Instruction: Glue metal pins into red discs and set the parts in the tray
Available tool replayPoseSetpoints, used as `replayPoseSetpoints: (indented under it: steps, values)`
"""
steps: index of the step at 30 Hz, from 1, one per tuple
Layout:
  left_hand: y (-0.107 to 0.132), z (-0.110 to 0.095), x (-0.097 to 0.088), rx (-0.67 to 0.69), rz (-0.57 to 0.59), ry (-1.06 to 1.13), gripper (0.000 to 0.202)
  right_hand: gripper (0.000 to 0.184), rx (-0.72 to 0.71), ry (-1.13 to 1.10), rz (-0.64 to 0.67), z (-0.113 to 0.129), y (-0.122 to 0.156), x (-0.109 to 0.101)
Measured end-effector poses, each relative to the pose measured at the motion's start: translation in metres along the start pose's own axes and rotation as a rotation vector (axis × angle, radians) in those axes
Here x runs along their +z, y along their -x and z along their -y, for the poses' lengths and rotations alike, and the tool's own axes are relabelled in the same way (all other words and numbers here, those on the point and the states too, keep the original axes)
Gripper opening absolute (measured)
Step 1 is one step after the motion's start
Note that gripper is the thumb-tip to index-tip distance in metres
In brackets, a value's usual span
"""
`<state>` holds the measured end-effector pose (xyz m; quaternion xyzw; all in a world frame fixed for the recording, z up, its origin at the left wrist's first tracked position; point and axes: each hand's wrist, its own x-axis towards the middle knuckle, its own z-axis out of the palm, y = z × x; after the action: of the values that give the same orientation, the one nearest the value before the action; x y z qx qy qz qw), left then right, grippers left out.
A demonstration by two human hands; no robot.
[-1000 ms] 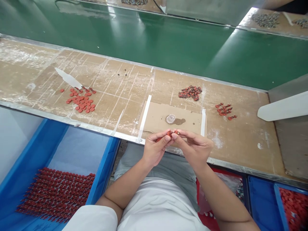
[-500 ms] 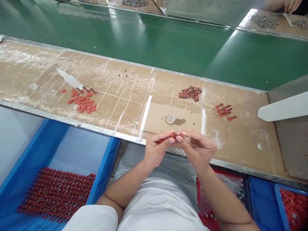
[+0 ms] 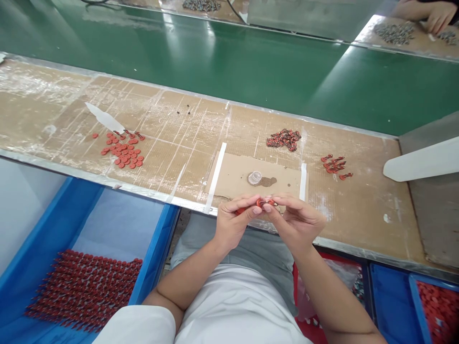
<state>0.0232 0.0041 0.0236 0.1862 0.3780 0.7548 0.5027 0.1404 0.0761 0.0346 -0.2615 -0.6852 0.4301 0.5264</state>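
Close to the table's front edge, my left hand (image 3: pixel 233 217) pinches a small red disc (image 3: pixel 259 203). More red shows under its fingers, mostly hidden. My right hand (image 3: pixel 297 222) has thumb and fingertips closed on a slim dark-and-red part (image 3: pixel 272 202) that meets the disc. Fingers cover much of the join. Just beyond both hands, a small clear cup (image 3: pixel 255 178) stands on a cardboard sheet (image 3: pixel 233 179) beside a brown stain. A heap of dark-and-red parts (image 3: pixel 284 139) lies farther back. To the right sit several red discs with dark stems (image 3: pixel 333 164).
Loose red discs (image 3: pixel 125 155) lie left, near a white pointed strip (image 3: pixel 103 117). A blue bin (image 3: pixel 46 224) below holds rows of red-and-dark pieces (image 3: pixel 86 286). A green surface (image 3: pixel 215 62) runs behind. Another person's hand (image 3: pixel 440 18) is at far right. A white bar (image 3: pixel 423 158) juts in.
My two hands stay together, with only a slight shift of the right-hand fingers and the dark-and-red part. The other person's hand at the far right has moved a little into view.
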Motion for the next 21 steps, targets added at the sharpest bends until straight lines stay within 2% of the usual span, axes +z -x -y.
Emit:
replayPoseSetpoints:
  steps: [15,21]
  values:
    - [-0.0003,-0.0017,0.0002,-0.014,-0.001,-0.019,0.023,0.037,-0.042,0.042,-0.047,-0.0032,0.0015,0.0005]
    - [-0.0002,-0.0031,0.0016,-0.034,-0.023,-0.011,0.025,0.030,-0.043,0.087,-0.043,-0.0037,0.0013,-0.0005]
